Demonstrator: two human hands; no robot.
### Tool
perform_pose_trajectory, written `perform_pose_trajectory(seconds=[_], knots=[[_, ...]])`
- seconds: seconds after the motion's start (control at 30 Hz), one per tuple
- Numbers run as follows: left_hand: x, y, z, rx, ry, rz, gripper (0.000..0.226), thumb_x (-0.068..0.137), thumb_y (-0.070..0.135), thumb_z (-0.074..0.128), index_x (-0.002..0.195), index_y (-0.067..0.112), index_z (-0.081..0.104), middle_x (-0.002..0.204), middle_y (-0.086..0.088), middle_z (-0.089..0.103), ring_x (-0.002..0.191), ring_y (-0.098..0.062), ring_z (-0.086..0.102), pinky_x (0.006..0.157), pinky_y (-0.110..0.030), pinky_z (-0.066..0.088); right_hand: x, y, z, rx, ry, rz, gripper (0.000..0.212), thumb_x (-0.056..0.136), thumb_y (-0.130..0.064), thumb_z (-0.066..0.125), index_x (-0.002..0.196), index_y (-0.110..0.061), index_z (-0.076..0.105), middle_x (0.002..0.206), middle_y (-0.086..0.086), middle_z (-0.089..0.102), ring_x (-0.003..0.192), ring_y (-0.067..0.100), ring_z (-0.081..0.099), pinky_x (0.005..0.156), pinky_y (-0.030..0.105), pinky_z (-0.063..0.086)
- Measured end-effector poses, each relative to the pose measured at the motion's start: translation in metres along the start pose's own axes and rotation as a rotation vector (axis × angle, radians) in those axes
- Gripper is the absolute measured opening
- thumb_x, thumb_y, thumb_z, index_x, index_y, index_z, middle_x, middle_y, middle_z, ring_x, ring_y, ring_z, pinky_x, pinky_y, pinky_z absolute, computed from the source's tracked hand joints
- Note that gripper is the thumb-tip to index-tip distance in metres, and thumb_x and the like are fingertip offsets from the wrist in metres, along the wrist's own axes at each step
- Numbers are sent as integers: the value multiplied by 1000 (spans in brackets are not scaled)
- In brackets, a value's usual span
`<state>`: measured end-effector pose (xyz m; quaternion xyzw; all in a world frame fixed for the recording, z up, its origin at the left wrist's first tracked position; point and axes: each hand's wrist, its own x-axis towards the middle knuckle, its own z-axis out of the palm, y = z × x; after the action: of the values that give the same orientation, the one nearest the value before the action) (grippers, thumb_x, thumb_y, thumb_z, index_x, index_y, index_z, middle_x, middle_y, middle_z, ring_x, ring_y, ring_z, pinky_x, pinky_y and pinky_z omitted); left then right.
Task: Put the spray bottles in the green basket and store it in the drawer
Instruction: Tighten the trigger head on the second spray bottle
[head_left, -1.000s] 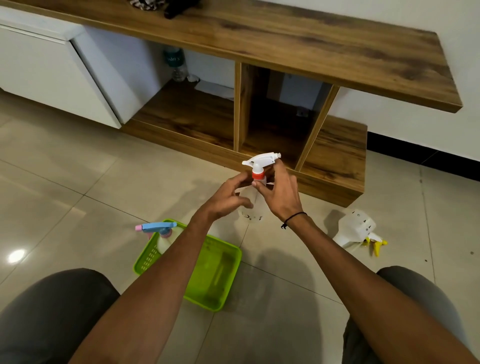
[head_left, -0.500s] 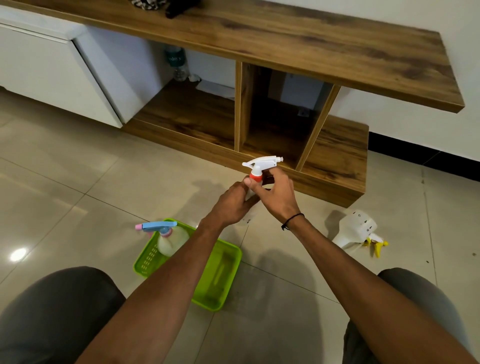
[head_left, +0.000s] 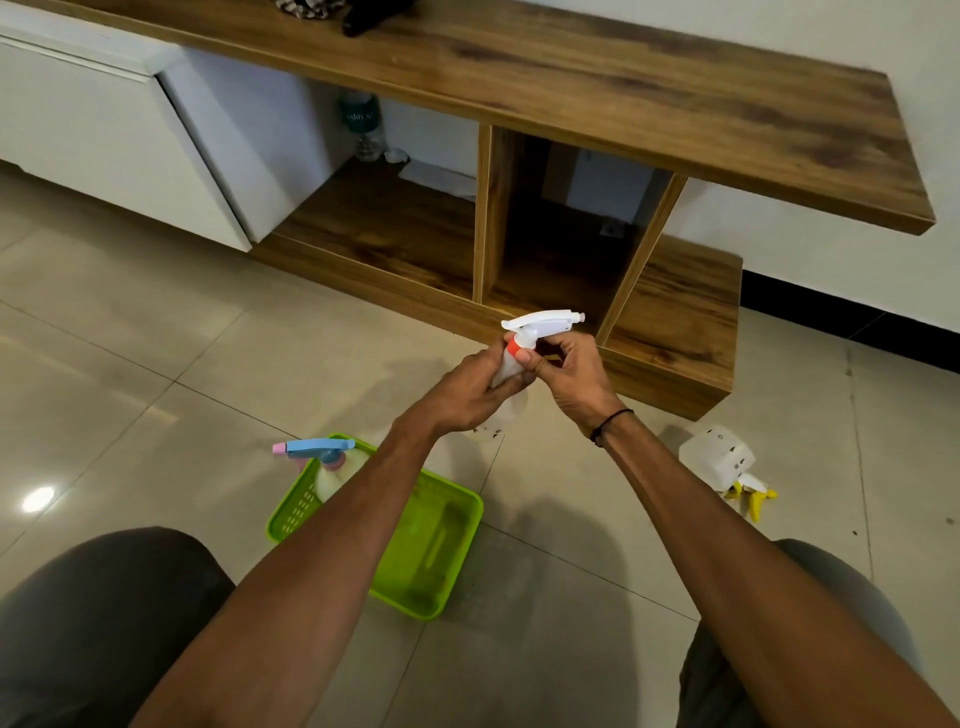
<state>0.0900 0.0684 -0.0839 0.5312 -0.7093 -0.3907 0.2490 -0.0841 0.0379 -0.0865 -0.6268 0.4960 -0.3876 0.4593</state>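
My left hand (head_left: 467, 387) has closed around the spray bottle (head_left: 524, 343) body since a second ago; my right hand (head_left: 569, 371) pinches its neck. Both hold it above the floor (head_left: 156, 364). The green basket (head_left: 436, 545), near left, holds a blue-topped bottle (head_left: 327, 467). A yellow-triggered bottle (head_left: 724, 465) lies right.

Bare forearms w/ no sleeves, thin black band (head_left: 612, 425) on right wrist, dark grey trousers (head_left: 98, 618) over both knees at btm of view.
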Motion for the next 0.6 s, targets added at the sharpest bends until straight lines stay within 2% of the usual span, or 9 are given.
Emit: perform_pose_trajectory(seconds=[0.1, 0.17, 0.23, 0.27, 0.37, 0.43, 0.53, 0.6], knots=[[2, 2, 3, 9, 39, -11, 52, 108, 44, 54, 155, 25, 40, 132, -2, 70, 115, -23, 69, 97, -53, 58, -3, -5, 3, 16, 43, 12, 40, 86, -24, 84, 123, -19, 71, 109, -20, 70, 97, -17, 65, 80, 8, 52], [5, 4, 12, 67, 136, -21, 44, 106, 40, 58, 145, 21, 49, 129, -2, 71, 116, -26, 70, 94, -50, 58, -8, -9, 12, 21, 172, -10, 43, 80, -28, 89, 115, -30, 65, 104, -19, 68, 93, -15, 65, 74, 6, 51], [7, 4, 23, 140, 244, -25, 40, 103, 38, 63, 137, 19, 55, 122, -3, 75, 110, -28, 72, 85, -40, 57, -12, -10, 20, -16, 289, -18, 44, 79, -36, 90, 112, -25, 64, 99, -13, 67, 87, -3, 65, 71, 12, 52], [8, 3, 27, 163, 296, -31, 40, 101, 39, 67, 134, 19, 58, 118, -4, 77, 105, -29, 73, 81, -37, 55, -14, -10, 23, -28, 315, -12, 46, 79, -38, 89, 113, -24, 62, 98, -14, 66, 86, -2, 64, 70, 10, 52], [6, -3, 31, 164, 436, -49, 38, 92, 37, 77, 124, 18, 68, 105, -5, 81, 93, -30, 75, 76, -35, 56, -20, -8, 29, -22, 314, -7, 50, 80, -35, 89, 119, -27, 60, 101, -28, 62, 92, -20, 64, 68, 0, 49], [4, -6, 32, 146, 519, -53, 32, 88, 32, 81, 114, 14, 73, 95, -7, 81, 82, -31, 74, 69, -29, 49, -22, -7, 33, -28, 301, 0, 56, 80, -34, 89, 128, -19, 65, 103, -28, 63, 92, -26, 62, 71, -1, 50], [3, -10, 33, 169, 605, -58, 23, 84, 27, 83, 90, 8, 72, 77, -12, 77, 57, -24, 55, 63, -24, 37, -24, -5, 40, -66, 297, -11, 61, 82, -34, 87, 134, -9, 67, 103, -30, 62, 94, -30, 60, 77, -4, 47], [4, -13, 32, 175, 613, -79, 25, 82, 32, 81, 83, 10, 69, 71, -10, 74, 52, -16, 46, 57, -24, 36, -25, -7, 41, -98, 303, -17, 56, 84, -36, 85, 130, -7, 70, 99, -31, 61, 92, -32, 58, 76, -4, 48]])
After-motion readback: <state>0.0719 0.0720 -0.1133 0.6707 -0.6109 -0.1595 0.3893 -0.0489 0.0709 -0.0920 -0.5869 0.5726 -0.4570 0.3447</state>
